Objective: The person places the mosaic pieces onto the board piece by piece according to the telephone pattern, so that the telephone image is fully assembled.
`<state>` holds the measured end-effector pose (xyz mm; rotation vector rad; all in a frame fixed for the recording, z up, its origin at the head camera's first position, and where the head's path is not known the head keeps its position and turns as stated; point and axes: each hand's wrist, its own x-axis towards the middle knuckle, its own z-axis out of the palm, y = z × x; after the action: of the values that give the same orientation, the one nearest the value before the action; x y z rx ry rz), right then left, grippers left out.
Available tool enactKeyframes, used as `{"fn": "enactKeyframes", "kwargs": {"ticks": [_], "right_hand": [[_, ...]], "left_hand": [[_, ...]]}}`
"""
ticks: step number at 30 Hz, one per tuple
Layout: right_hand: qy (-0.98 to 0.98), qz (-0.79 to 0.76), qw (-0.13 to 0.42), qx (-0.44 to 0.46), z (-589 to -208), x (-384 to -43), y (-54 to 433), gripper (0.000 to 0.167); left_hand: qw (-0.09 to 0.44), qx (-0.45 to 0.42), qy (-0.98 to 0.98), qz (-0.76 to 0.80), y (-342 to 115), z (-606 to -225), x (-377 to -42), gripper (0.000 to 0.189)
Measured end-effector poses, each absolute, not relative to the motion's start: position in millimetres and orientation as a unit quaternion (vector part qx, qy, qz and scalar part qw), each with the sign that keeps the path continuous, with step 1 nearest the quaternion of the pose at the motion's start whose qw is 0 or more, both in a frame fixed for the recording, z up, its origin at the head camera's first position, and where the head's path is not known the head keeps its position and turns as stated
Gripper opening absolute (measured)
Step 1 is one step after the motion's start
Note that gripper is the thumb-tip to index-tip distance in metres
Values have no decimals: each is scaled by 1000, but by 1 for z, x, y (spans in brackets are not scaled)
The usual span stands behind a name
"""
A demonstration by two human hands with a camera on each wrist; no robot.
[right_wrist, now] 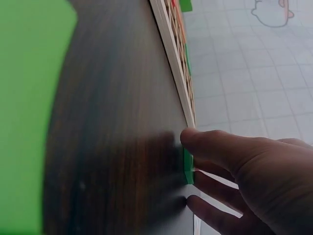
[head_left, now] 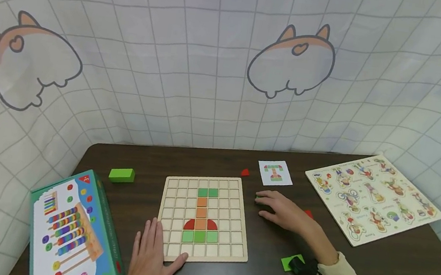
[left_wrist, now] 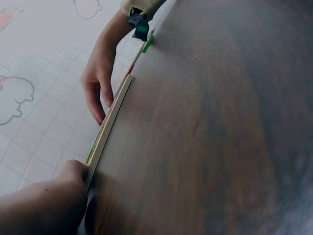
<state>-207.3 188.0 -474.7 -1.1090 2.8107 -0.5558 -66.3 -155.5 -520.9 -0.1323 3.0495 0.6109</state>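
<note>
A wooden grid board (head_left: 211, 250) lies flat, with green squares, orange squares and red quarter-round pieces set in its cells. My left hand (head_left: 150, 258) rests at the board's lower left corner, fingers straight along its left side and thumb at the front edge. To the right of the board, my right hand (head_left: 284, 211) reaches low over the table, fingers loosely extended. Under its fingertips is a small green piece (right_wrist: 188, 166), mostly hidden in the head view. The right wrist view shows the thumb overlapping one end of this piece, with other fingertips beside it.
A picture card (head_left: 275, 178) lies behind my right hand, near a red triangle (head_left: 245, 172). Another red piece (head_left: 308, 213) and a green piece (head_left: 286, 263) lie by the right forearm. A figure puzzle (head_left: 363, 230) stands right; a green block (head_left: 121, 175) and toy box (head_left: 106, 238) left.
</note>
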Motion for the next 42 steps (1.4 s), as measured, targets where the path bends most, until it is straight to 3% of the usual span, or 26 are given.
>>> {"fn": "enactKeyframes", "kwargs": {"ticks": [11, 23, 31, 37, 42], "right_hand": [[919, -166, 29, -356, -475, -211, 187, 34], [928, -151, -44, -337, -477, -211, 179, 20], [888, -237, -57, -389, -453, -222, 116, 22], [860, -175, -82, -473, -458, -236, 47, 16], [869, -126, -33, -477, -466, -243, 16, 18]], "left_hand": [[12, -41, 979, 197, -156, -521, -66, 114], [6, -37, 979, 199, -154, -525, -67, 115], [26, -48, 979, 196, -157, -521, -67, 116], [27, -50, 979, 195, -158, -521, -68, 116], [24, -53, 979, 196, -158, -521, -68, 116]]}}
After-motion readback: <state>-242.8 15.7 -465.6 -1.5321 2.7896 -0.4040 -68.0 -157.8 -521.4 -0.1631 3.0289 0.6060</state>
